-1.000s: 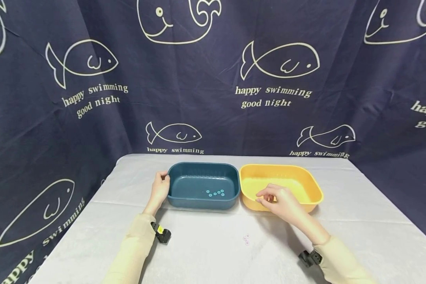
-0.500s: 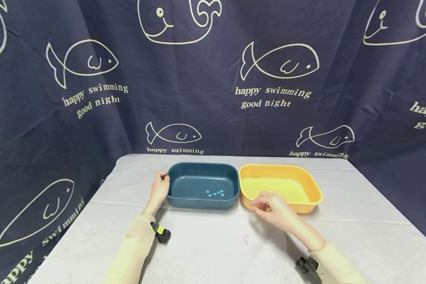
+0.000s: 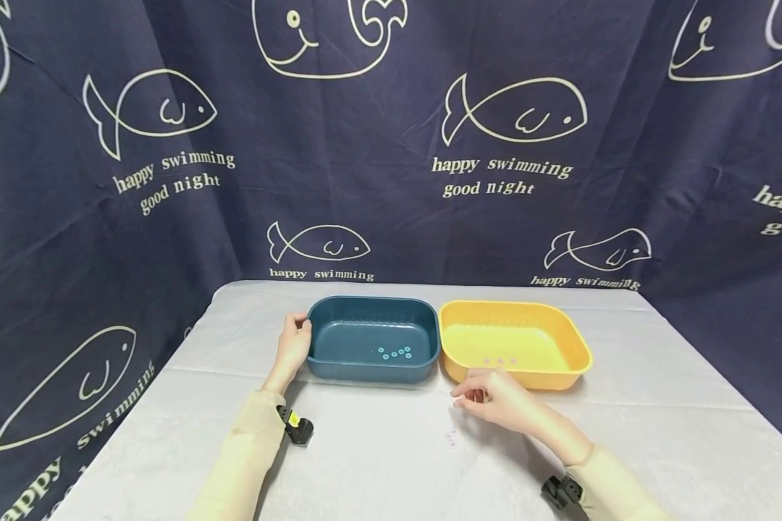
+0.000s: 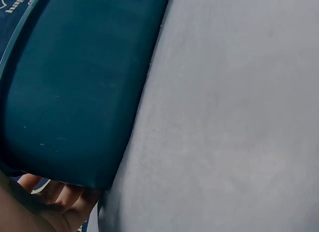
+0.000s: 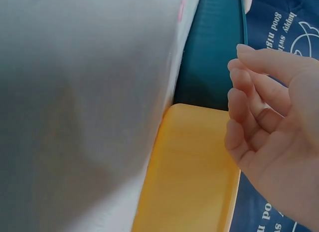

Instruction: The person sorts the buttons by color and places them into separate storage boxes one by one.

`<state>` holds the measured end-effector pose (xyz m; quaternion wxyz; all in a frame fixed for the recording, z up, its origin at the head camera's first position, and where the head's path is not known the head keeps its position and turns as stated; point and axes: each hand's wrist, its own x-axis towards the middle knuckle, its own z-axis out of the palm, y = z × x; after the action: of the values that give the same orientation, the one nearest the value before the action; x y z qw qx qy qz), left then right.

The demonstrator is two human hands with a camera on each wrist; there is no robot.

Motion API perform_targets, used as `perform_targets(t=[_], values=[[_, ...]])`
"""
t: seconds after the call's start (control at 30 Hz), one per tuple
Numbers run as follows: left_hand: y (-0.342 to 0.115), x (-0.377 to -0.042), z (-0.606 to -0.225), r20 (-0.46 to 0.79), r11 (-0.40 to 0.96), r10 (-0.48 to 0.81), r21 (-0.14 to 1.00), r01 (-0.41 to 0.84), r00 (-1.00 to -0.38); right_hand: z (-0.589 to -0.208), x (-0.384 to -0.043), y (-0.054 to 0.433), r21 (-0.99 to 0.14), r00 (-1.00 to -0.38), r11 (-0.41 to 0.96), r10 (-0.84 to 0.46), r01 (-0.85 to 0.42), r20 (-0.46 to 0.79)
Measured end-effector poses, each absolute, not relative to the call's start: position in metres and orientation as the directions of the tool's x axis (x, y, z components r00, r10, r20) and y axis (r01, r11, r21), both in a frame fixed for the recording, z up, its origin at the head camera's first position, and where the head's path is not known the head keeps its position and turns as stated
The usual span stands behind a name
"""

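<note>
My left hand (image 3: 295,346) holds the left end of a dark teal plastic bin (image 3: 365,373), thumb at the rim and fingers against the outer wall (image 4: 65,199). Small round teal pieces (image 3: 394,355), button-like with pale centres, lie on that bin's floor. Just in front of a yellow bin (image 3: 547,379), my right hand (image 3: 505,400) hovers above the table with loosely bent fingers. Nothing shows between its thumb and fingertips (image 5: 239,105). Several tiny pink round pieces (image 3: 452,438) lie on the cloth below and left of it. Similar pink pieces (image 3: 500,361) sit inside the yellow bin.
Both bins stand side by side, ends close together, towards the back of a table covered in pale grey cloth (image 3: 365,463). A dark blue curtain (image 3: 391,202) with fish drawings hangs behind and along the sides.
My right hand has come back from over the yellow bin, moving left and towards me. Pink pieces in that bin now show where the hand hid them. My left hand stays put.
</note>
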<state>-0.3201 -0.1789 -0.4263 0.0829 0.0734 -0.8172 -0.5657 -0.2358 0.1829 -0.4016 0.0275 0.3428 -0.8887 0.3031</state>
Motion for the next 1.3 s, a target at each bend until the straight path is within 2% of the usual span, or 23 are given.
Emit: perform_targets(t=[0.17,0.5,1.0,1.3], values=[[-0.1793,-0.3199,-0.4263,0.051,0.347,-0.223,0.938,-0.03,-0.973,-0.4065,-0.2361,0.1827,-0.539,-0.743,0.55,-0.625,-0.638,0.24],[-0.1785,-0.3215,-0.424,0.054,0.349,-0.218,0.937,-0.026,-0.974,-0.4077,-0.2367,0.1836,-0.499,-0.679,0.513,-0.694,-0.699,0.238],[-0.1786,-0.3209,-0.4267,0.05,0.341,-0.225,0.939,-0.031,-0.973,-0.4103,-0.233,0.1804,-0.541,-0.659,0.493,-0.735,-0.681,0.159],[-0.1781,-0.3218,-0.4261,0.042,0.34,-0.221,0.94,-0.037,-0.974,-0.4094,-0.2318,0.1782,-0.54,-0.677,0.541,-0.733,-0.644,0.073]])
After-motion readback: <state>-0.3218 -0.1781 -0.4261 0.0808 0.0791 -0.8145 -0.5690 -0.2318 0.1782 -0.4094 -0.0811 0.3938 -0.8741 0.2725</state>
